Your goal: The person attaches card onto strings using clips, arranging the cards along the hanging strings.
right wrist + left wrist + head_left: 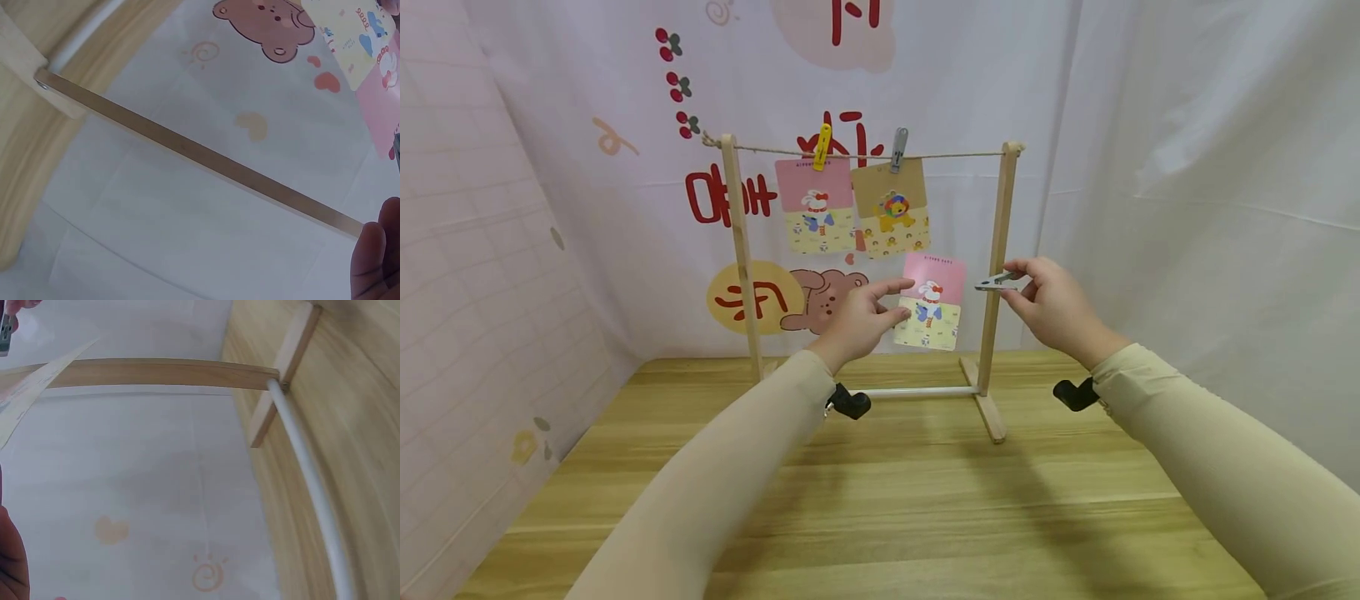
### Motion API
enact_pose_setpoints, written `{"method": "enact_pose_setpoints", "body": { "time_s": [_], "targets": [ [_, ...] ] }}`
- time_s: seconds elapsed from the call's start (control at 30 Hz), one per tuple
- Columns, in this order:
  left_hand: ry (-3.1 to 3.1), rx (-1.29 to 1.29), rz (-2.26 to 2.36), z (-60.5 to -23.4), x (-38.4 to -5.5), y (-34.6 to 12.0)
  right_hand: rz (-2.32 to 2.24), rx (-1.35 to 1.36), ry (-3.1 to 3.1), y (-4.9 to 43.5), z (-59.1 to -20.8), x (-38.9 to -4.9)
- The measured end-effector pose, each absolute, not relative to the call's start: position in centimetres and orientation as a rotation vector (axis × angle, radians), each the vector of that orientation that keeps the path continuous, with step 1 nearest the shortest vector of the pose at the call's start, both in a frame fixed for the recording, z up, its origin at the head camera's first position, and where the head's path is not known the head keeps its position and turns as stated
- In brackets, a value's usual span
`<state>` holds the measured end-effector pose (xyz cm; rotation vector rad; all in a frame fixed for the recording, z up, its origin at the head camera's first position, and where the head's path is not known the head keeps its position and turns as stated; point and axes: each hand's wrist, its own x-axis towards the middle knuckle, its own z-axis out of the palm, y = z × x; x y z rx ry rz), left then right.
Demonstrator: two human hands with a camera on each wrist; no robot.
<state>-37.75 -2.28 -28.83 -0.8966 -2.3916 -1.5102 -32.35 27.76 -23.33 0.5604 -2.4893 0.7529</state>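
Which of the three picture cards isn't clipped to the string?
The pink rabbit card held by the left hand; the other pink card and brown lion card hang from clips.

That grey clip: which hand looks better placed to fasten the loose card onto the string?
Probably the right hand: it already pinches the grey clip. The left hand holds the pink card, well below the string, so it likely only lifts the card.
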Motion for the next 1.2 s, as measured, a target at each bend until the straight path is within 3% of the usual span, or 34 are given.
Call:
{"method": "enact_pose_setpoints", "body": {
  "time_s": [1.2],
  "targets": [
    [-2.241,-0.828,-1.535,-21.1,-39.6,1.1,0.558,0.468,-2.262,24.9,-12.0,-35.2]
  ]
}}
